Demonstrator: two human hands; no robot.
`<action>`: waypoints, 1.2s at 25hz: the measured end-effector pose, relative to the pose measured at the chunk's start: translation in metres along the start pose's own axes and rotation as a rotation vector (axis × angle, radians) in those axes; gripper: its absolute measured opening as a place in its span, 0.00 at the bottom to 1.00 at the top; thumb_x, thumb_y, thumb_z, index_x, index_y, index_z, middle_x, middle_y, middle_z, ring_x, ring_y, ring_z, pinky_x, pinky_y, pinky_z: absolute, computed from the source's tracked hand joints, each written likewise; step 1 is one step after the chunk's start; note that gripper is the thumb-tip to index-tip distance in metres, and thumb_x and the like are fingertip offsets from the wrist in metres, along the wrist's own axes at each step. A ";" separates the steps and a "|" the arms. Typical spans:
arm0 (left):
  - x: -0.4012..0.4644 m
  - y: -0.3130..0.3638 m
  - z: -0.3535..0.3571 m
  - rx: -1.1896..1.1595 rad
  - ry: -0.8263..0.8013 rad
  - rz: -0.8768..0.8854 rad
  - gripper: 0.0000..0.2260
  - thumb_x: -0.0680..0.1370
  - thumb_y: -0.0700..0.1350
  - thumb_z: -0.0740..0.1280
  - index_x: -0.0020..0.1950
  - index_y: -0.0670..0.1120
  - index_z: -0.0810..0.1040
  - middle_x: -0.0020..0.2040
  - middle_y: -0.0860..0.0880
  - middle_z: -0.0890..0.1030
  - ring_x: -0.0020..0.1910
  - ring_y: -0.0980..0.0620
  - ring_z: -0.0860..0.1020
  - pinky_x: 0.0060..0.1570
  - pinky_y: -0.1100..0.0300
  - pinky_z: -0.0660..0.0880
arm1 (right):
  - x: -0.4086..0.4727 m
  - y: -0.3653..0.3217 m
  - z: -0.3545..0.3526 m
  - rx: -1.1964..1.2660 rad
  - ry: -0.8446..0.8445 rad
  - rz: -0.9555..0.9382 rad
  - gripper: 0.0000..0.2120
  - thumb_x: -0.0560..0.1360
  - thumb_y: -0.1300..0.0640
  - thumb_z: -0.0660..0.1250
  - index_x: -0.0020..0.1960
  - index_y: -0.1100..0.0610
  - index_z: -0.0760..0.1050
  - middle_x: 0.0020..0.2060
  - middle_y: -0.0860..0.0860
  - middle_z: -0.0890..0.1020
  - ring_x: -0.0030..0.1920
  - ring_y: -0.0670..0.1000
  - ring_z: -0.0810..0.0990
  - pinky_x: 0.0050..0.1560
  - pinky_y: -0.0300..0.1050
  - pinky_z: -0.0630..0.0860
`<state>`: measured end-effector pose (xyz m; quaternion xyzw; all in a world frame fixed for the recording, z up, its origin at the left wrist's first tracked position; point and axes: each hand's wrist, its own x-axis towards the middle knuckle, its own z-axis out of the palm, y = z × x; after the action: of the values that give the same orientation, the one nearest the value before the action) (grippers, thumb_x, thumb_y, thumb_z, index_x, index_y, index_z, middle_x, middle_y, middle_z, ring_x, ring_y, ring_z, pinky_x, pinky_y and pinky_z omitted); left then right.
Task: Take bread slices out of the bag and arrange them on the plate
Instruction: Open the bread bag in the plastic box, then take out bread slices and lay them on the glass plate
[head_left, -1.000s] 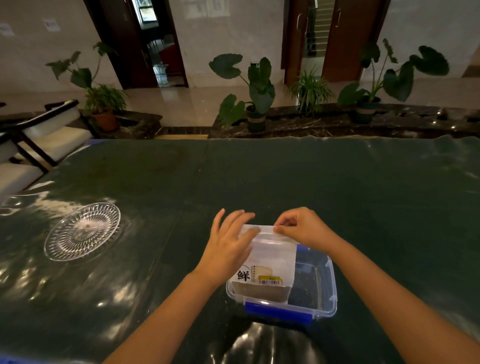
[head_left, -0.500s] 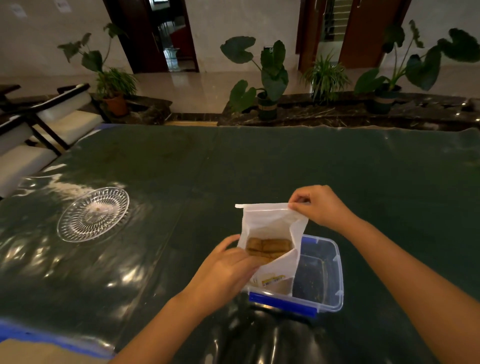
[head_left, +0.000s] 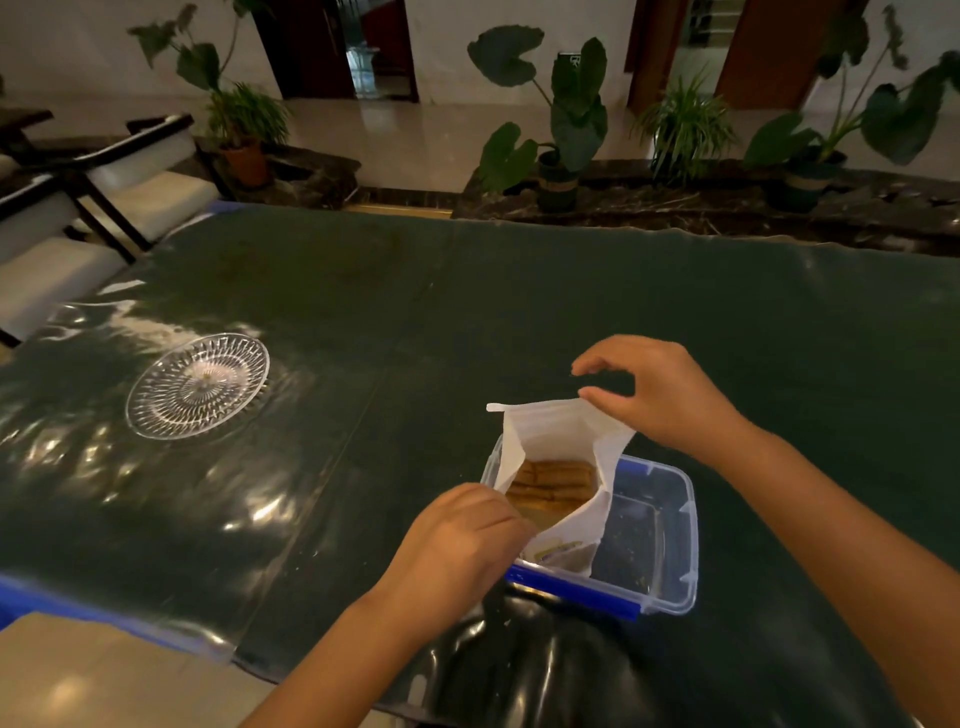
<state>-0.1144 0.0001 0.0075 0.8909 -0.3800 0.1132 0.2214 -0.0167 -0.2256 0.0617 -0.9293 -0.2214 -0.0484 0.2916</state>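
A white bread bag (head_left: 563, 439) stands with its mouth spread in a clear plastic box (head_left: 675, 582) that has blue clips. Brown bread slices (head_left: 553, 483) show inside the bag. My left hand (head_left: 460, 540) grips the bag's near-left edge and holds it apart. My right hand (head_left: 657, 397) hovers at the bag's far-right rim with thumb and fingers spread; the thumb tip is right at the rim. An empty cut-glass plate (head_left: 197, 387) lies on the table to the left, well away from both hands.
The table carries a dark green glossy cover (head_left: 519, 301). White-cushioned chairs (head_left: 130, 202) stand off its left corner. Potted plants (head_left: 561, 130) line a stone ledge behind the far edge. The near table edge is at the bottom left.
The bag's mouth has been pulled wider and the slices show more. My right hand has let go of the top corner and spread its fingers. My left hand still holds the near edge.
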 end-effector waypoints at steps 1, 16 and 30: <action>0.000 0.000 0.000 0.003 -0.010 -0.013 0.06 0.73 0.48 0.67 0.44 0.49 0.82 0.40 0.53 0.84 0.42 0.59 0.80 0.48 0.64 0.77 | -0.009 -0.009 -0.002 0.005 -0.047 -0.104 0.09 0.72 0.51 0.65 0.51 0.51 0.79 0.49 0.49 0.82 0.50 0.48 0.80 0.50 0.44 0.79; 0.084 -0.019 -0.003 0.298 -0.176 -0.758 0.09 0.75 0.50 0.62 0.39 0.47 0.75 0.26 0.53 0.66 0.23 0.56 0.63 0.23 0.61 0.55 | -0.051 -0.033 0.014 -0.374 -0.514 -0.409 0.17 0.76 0.53 0.51 0.62 0.52 0.71 0.45 0.53 0.83 0.42 0.53 0.79 0.45 0.51 0.77; 0.054 -0.029 -0.007 -0.107 -0.006 -0.822 0.15 0.72 0.46 0.68 0.26 0.55 0.70 0.24 0.53 0.73 0.23 0.58 0.71 0.21 0.70 0.65 | 0.012 -0.049 0.028 -0.325 -0.642 0.055 0.10 0.76 0.55 0.62 0.56 0.55 0.75 0.50 0.54 0.81 0.48 0.53 0.80 0.52 0.48 0.78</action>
<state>-0.0565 -0.0132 0.0244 0.9560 0.0015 -0.0072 0.2932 -0.0284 -0.1692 0.0672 -0.9370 -0.2662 0.2191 0.0570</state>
